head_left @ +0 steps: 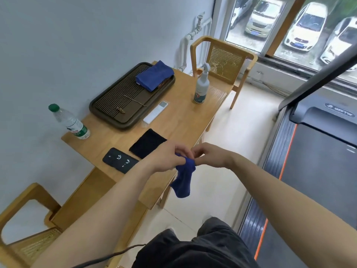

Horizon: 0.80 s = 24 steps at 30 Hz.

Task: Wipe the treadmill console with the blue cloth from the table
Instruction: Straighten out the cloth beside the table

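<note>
A small blue cloth [184, 178] hangs crumpled in the air beside the near right edge of the wooden table [185, 120]. My left hand [170, 157] pinches its top from the left. My right hand [209, 154] pinches the same top edge from the right, fingertips almost touching the left hand. At the far right stands the treadmill [318, 163], with a black belt, an orange side stripe and a dark slanted handrail [316, 78]. Its console is out of frame.
On the table lie a dark tea tray [116, 107] with a folded blue towel [154, 75], a white remote [155, 112], a spray bottle [201, 87], a water bottle [70, 122], a black cloth [147, 143] and a phone [120, 160]. Wicker chairs stand at both table ends.
</note>
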{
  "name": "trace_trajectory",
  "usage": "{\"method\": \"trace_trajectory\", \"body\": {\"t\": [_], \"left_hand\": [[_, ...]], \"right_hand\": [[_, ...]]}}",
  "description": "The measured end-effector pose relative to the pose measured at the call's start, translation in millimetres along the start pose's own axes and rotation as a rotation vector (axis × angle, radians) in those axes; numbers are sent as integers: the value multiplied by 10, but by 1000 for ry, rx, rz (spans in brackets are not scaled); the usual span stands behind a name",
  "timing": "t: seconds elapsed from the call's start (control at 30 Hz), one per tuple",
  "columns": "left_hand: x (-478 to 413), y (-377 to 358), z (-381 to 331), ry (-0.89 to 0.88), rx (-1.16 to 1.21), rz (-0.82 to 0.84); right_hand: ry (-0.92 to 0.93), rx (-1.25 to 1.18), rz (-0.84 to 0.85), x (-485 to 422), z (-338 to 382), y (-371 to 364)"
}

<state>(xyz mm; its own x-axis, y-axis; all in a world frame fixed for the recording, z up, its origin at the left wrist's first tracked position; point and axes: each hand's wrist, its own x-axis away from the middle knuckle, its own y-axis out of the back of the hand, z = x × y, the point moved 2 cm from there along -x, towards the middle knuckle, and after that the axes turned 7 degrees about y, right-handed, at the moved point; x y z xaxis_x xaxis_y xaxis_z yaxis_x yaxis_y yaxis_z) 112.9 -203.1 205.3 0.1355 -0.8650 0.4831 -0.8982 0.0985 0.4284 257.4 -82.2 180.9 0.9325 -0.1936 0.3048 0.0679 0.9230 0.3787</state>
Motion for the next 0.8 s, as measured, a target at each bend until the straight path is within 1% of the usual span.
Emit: {"method": "trace_trajectory", "body": {"t": [0.07,0.13,0.3,0.43,0.53,0.6,0.67,0.73,0.8], "left_hand": [[-116,124,34,40,43,-29],[-241,221,50,82,45,-64],[-648,326,-119,180,34,-149],[-964,345,-394,238,56,-272],[-1160,345,-612,257,64,-333],[-1253,323,-748,264,75,-345],[-1327,277,-871,272,79,-348],[-1378,217,-985,291,76,-355],[-1408,167,-1070,322,58,-371]], "right_hand": [[-7,-66,-37,-88,-63,168],[15,-107,-38,-189,-162,359],[68,-91,70,-557,-294,844],[71,-205,160,-752,-417,1320],[63,-200,265,-807,-543,1674],[95,-124,291,-831,-611,1853],[124,46,279,-868,-660,1980],[100,246,258,-916,-692,2052],[31,449,220,-956,-704,2119]]}}
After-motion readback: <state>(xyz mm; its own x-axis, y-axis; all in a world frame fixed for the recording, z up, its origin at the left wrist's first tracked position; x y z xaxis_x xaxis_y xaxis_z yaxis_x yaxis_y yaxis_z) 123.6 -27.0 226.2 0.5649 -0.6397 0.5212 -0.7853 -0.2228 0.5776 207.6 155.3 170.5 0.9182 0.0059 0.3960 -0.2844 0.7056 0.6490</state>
